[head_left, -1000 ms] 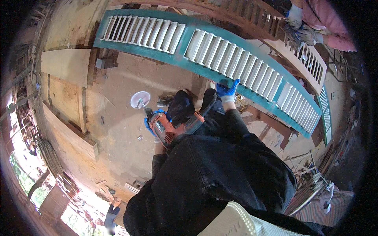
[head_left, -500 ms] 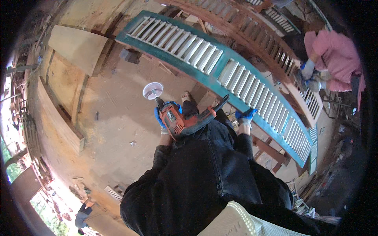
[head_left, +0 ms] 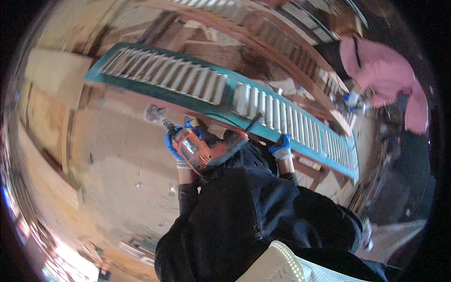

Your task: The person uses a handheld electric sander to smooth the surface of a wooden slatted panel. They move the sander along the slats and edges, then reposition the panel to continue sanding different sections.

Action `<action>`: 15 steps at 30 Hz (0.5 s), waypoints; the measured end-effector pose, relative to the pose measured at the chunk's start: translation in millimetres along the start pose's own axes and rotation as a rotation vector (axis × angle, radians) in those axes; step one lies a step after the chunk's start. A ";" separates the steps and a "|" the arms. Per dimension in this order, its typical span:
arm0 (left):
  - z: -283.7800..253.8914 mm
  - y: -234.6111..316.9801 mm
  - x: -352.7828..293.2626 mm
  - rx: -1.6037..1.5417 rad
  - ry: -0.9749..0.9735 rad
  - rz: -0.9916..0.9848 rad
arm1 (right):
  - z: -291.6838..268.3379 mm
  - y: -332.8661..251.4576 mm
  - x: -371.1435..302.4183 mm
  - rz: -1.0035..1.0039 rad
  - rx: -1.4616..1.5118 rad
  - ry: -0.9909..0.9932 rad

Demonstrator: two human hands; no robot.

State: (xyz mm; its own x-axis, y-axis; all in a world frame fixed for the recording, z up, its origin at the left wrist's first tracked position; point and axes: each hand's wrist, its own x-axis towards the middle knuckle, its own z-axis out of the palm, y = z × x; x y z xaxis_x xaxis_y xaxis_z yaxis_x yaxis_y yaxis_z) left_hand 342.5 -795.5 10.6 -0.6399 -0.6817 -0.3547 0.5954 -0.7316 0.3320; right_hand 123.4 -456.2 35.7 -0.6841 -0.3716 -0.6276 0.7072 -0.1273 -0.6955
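Observation:
My left hand (head_left: 173,145), in a blue and white work glove, is wrapped round the front of an orange and black power drill (head_left: 204,150). A round sanding disc (head_left: 154,113), blurred, is fitted on its tip near the edge of a long louvered shutter (head_left: 228,97). The shutter has a teal frame and pale slats, and lies slantwise in front of me. My right hand (head_left: 282,147), gloved alike, grips the near edge of the shutter, its fingers partly hidden and smeared by motion. A cord (head_left: 187,162) hangs beside the drill.
Beyond the shutter lies a brown louvered shutter (head_left: 270,40). A person in a pink top (head_left: 383,70) bends over its right end with gloved hands. Wooden boards (head_left: 47,160) lie at the left. Dusty floor (head_left: 127,155) stretches between them and me.
The view has turned, shifting the surroundings leftward. The drill and its disc have come closer to the teal shutter's near edge. My right hand remains at the shutter's edge.

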 end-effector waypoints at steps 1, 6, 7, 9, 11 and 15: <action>-31.2 0.6 3.3 0.168 0.000 0.102 | 1.4 -3.5 1.8 -0.110 -0.274 -0.079; 62.6 -3.2 3.5 0.610 -0.356 0.254 | 45.2 -56.8 -32.5 0.129 0.570 0.129; 91.5 -6.2 -1.5 0.332 -0.273 0.153 | 56.3 -71.9 -41.6 0.164 0.641 0.157; 82.9 -15.0 -7.9 0.131 0.001 0.165 | 74.8 -94.7 -59.6 0.247 0.786 0.190; 38.0 -16.8 -8.4 0.364 0.115 0.346 | 71.3 -104.1 -76.0 0.246 0.748 0.076; 72.3 2.3 -11.2 0.320 0.075 0.212 | 83.9 -109.7 -80.5 0.203 0.559 0.135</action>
State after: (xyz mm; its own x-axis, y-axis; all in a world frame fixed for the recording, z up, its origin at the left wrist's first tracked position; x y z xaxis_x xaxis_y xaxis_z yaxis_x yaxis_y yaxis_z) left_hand 315.9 -789.5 78.5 -0.4744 -0.8246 -0.3082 0.5217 -0.5454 0.6561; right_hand 115.9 -489.5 191.8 -0.5162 -0.3243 -0.7927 0.7877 -0.5430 -0.2908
